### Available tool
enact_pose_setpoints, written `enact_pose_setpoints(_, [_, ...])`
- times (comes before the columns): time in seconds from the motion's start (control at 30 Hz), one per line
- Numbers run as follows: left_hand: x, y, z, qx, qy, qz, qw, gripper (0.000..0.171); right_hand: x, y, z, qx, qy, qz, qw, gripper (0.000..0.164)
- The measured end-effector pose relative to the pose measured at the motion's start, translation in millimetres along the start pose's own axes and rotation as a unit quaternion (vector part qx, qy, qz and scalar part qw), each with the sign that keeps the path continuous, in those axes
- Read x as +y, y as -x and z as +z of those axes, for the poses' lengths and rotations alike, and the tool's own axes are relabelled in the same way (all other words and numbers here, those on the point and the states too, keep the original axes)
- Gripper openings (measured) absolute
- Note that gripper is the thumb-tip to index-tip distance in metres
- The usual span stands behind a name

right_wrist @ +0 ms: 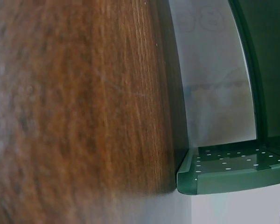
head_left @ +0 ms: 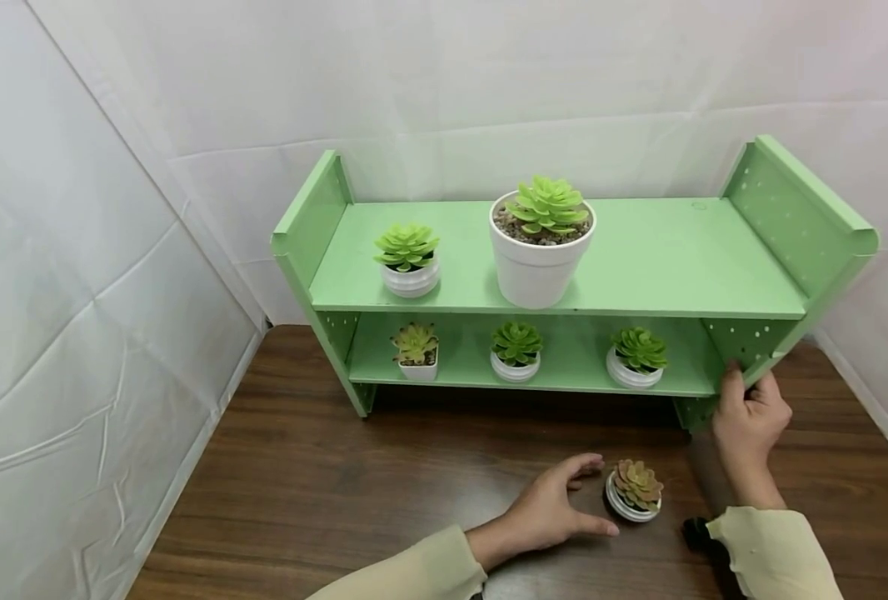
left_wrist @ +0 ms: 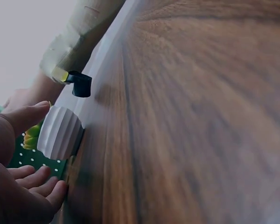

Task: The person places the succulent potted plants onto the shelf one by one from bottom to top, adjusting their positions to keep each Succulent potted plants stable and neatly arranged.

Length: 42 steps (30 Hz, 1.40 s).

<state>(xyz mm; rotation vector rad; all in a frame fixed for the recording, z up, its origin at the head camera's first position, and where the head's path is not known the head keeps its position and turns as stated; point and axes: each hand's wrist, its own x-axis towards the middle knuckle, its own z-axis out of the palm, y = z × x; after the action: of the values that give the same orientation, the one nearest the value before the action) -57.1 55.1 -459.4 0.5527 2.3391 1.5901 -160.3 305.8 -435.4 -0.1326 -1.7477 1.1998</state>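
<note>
On the brown table, a small reddish-green potted succulent (head_left: 636, 487) stands in a ribbed white pot (left_wrist: 59, 134). My left hand (head_left: 545, 510) is beside it, thumb and fingers spread apart on its left side. In the left wrist view, the thumb (left_wrist: 28, 116) overlaps the pot's upper edge, and the other fingers extend below it. My right hand (head_left: 751, 421) grips the right side panel of the green two-tier shelf (head_left: 714, 250) near its lower front, thumb on the inner face. Only a sliver of that hand shows at the right wrist view's edge.
On the upper tier are a small potted succulent (head_left: 409, 271) and a large white-potted one (head_left: 537, 267). The lower tier carries a square-potted succulent (head_left: 418, 367) and two round-potted ones, in the middle (head_left: 515, 367) and at right (head_left: 635, 375). White sheeting (head_left: 212, 83) hangs behind and at the sides.
</note>
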Motion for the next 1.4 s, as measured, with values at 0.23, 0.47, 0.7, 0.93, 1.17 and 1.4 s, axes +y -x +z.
enact_pose_setpoints(0.23, [2.4, 0.4, 6.5, 0.003, 0.014, 0.000, 0.9999, 0.074, 4, 0, -1, -0.008, -0.001, -0.018, 1.000, 0.018])
enact_pose_setpoints(0.47, [3.3, -1.3, 9.5, -0.004, 0.007, 0.004, 1.0000, 0.076, 5, 1, -2, -0.011, -0.004, -0.021, 1.000, 0.019])
enact_pose_setpoints(0.7, [6.5, -5.4, 11.9, -0.008, 0.002, -0.027, 0.9996, 0.076, 6, 1, -3, -0.019, -0.008, -0.025, 0.999, 0.019])
enact_pose_setpoints(0.93, [9.0, -9.6, 19.6, 0.000, -0.023, -0.030, 0.9993, 0.079, 5, 0, -4, -0.022, -0.008, -0.033, 0.999, 0.019])
enact_pose_setpoints(1.17, [4.1, -10.8, 25.8, 0.022, -0.035, 0.003, 0.9991, 0.074, 6, 0, -4, -0.017, -0.001, -0.031, 0.999, 0.019])
enact_pose_setpoints(1.4, [4.3, -13.3, 27.4, 0.031, -0.040, 0.003, 0.9987, 0.071, 6, -1, -4, -0.018, -0.002, -0.035, 0.999, 0.019])
